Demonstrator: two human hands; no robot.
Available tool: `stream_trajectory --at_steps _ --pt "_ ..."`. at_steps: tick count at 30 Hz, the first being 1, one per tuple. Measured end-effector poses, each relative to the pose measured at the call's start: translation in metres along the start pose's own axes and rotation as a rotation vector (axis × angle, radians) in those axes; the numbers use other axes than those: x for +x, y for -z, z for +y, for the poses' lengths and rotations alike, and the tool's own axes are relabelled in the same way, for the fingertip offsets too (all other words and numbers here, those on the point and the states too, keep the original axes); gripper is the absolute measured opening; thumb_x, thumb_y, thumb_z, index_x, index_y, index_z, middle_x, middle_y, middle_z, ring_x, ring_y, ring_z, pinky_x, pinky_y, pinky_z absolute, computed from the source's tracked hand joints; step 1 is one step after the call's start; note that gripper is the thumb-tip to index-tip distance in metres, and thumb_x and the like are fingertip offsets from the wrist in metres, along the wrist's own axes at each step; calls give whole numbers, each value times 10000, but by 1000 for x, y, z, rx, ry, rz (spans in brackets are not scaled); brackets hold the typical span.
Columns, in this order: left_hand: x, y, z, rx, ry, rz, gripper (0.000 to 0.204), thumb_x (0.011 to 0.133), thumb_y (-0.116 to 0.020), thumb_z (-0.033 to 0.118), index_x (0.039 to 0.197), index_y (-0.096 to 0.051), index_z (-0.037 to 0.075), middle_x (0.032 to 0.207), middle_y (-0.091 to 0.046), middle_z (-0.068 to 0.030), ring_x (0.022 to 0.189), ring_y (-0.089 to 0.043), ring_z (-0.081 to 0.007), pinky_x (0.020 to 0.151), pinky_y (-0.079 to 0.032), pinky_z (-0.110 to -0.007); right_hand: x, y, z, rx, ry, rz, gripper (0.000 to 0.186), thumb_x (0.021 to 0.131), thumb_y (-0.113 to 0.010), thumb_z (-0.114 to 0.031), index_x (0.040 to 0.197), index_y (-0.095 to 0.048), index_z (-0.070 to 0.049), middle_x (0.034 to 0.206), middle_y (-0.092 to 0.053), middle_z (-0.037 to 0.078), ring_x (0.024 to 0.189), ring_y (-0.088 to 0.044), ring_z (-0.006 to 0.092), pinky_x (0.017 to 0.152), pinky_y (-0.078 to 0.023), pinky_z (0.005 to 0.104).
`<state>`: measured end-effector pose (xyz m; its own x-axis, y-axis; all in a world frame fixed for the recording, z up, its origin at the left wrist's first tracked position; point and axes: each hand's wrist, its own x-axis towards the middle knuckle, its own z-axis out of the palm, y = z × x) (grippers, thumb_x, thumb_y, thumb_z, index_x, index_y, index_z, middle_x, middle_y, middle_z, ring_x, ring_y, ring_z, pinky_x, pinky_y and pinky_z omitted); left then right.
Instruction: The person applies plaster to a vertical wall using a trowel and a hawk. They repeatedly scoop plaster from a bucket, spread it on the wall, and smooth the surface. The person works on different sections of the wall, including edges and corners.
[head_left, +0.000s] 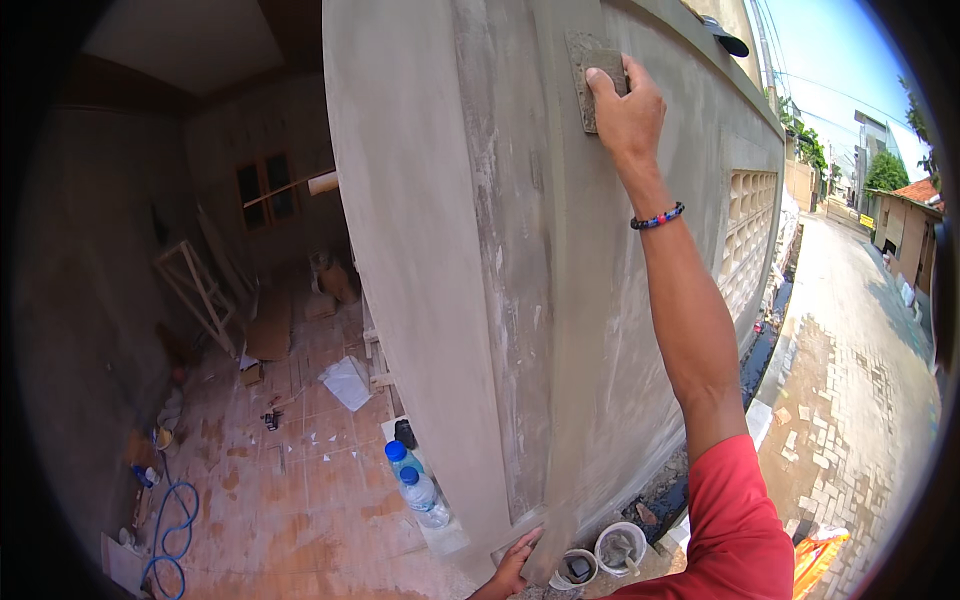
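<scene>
High on the grey plastered wall, my right hand grips a cement-coated plastering float. The float lies flat against a smooth, damp-looking vertical band of plaster. A beaded bracelet circles my right wrist, and the red sleeve shows lower down. Near the wall's foot, my left hand is closed at the edge of a flat grey piece, whose kind I cannot make out. Beside it stand a small bucket with a dark object inside and a white bucket holding grey material and a tool.
Two blue-capped water bottles stand on the ledge by the doorway. The room at left has a dusty tiled floor, a blue hose and a wooden frame. Outside run a ditch and a paved lane.
</scene>
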<state>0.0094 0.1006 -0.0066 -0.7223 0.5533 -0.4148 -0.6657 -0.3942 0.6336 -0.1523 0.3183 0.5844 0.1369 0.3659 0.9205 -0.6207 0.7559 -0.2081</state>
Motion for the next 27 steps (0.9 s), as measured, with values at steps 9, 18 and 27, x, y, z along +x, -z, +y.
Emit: stream_trajectory --at_steps 9,18,27 --pt "16 1 -2 6 -19 -52 484 895 -434 65 1371 -439 158 1394 -436 -58 1231 -462 -225 964 -444 -399 24 2 -27 -63 -25 -114 418 813 -605 -229 1116 -575 58 959 -656 233 916 -630 371 815 -479 411" --pt "5 8 0 -9 -47 -119 493 891 -432 52 1376 -427 142 1386 -444 -69 1218 -477 -222 959 -451 -390 -226 100 18 -19 -151 -242 345 830 -617 -87 1136 -551 59 946 -647 159 885 -628 262 812 -473 346" --pt "-31 -10 27 -19 70 -136 480 905 -427 35 1370 -432 152 1314 -509 -67 1123 -555 -204 905 -490 -366 -326 224 36 445 -1211 -89 191 917 -518 -173 1053 -511 -39 889 -615 59 778 -643 175 511 -512 236"
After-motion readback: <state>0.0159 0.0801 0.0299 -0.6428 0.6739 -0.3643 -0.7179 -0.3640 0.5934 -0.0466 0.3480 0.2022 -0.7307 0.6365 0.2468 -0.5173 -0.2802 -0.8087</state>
